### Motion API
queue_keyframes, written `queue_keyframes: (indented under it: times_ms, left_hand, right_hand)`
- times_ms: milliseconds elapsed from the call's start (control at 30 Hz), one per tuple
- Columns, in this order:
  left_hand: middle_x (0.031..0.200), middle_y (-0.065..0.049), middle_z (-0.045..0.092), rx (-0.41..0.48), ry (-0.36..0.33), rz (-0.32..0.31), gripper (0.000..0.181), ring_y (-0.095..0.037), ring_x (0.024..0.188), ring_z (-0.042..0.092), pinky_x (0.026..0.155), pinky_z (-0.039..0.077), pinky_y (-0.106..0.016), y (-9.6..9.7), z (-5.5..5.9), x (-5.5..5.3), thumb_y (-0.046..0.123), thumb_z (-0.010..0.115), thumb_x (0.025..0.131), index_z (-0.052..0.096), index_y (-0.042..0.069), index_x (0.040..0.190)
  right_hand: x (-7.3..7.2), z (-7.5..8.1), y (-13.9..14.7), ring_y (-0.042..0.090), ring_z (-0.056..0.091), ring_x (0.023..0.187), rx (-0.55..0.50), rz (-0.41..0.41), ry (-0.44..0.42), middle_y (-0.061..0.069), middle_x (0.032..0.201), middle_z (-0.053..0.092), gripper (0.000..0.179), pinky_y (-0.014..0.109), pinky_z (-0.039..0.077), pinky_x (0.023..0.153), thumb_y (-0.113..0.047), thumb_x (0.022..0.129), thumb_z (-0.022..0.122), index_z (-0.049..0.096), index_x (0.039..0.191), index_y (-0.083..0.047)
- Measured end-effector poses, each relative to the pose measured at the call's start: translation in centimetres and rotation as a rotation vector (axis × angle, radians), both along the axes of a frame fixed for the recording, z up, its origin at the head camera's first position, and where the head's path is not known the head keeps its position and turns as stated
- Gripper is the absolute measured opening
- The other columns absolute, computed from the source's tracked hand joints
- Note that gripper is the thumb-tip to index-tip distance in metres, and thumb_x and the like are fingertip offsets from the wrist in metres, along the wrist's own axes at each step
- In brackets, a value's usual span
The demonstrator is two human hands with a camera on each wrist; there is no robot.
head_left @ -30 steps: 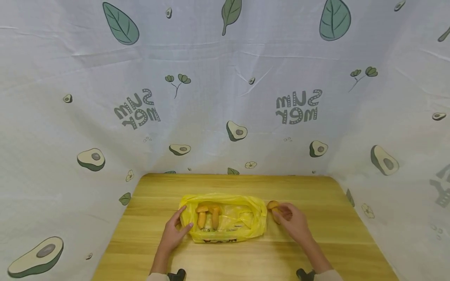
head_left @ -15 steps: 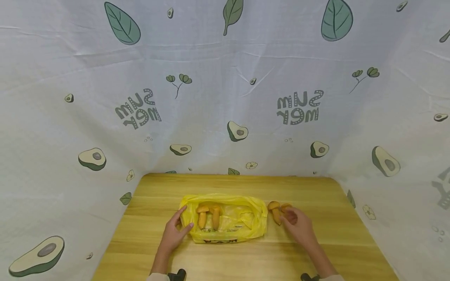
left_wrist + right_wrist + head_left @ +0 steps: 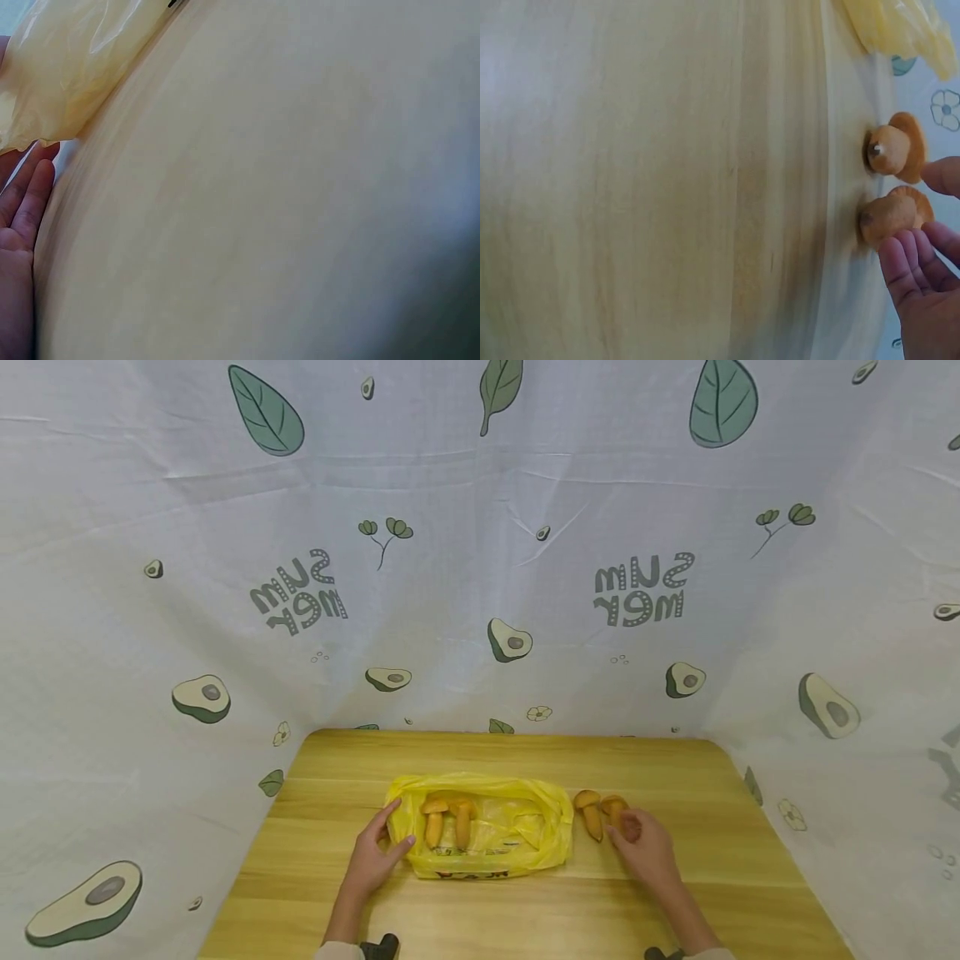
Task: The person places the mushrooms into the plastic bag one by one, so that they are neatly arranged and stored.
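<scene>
Crinkly yellow plastic bag (image 3: 487, 831) with left hand (image 3: 372, 860) resting flat on its edge, right hand (image 3: 647, 852) fingers loosely touching a smooth round-capped mushroom (image 3: 617, 812) – grip partly hidden – wooden table (image 3: 675, 777).

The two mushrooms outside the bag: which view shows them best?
The right wrist view: both mushrooms lie close up, caps and stems clear, by the right hand. The head view shows them small beside the bag. The left wrist view misses them.
</scene>
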State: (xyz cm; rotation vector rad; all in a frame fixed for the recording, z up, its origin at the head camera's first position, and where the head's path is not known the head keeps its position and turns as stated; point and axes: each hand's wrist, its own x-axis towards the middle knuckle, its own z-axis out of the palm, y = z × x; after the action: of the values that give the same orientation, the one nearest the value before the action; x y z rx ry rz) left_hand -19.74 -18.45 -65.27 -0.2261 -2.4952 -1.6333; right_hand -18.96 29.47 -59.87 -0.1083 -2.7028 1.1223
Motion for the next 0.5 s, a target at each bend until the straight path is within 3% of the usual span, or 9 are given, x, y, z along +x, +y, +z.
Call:
queue_keyframes:
  times_ms: [367,400,500]
  left_hand:
    - [0.16,-0.012,0.046,0.011,0.0,-0.007,0.071,-0.035,0.136,0.057,0.108,0.05,-0.043,0.1,0.2,0.0,0.026,0.078,0.094,0.046,0.017,0.156]
    - [0.159,-0.014,0.046,0.012,0.0,-0.008,0.071,-0.036,0.135,0.057,0.108,0.05,-0.044,0.2,0.7,0.2,0.024,0.078,0.094,0.046,0.015,0.156]
    - [0.159,-0.016,0.046,0.013,0.004,-0.011,0.071,-0.036,0.134,0.058,0.107,0.05,-0.048,0.2,0.8,0.3,0.023,0.078,0.093,0.046,0.014,0.156]
  right_hand:
    - [-0.3,-1.0,0.6,0.034,0.068,0.097,0.022,-0.011,-0.097,0.028,0.113,0.068,0.048,0.035,0.056,0.077,-0.024,0.095,0.075,0.06,0.126,0.011]
    - [-0.3,-1.0,0.7,0.034,0.068,0.097,0.021,-0.007,-0.103,0.028,0.113,0.068,0.049,0.035,0.057,0.078,-0.023,0.095,0.075,0.059,0.126,0.011]
    - [-0.3,-1.2,0.7,0.034,0.069,0.096,0.018,0.006,-0.118,0.028,0.113,0.067,0.05,0.033,0.057,0.077,-0.022,0.095,0.075,0.058,0.127,0.012]
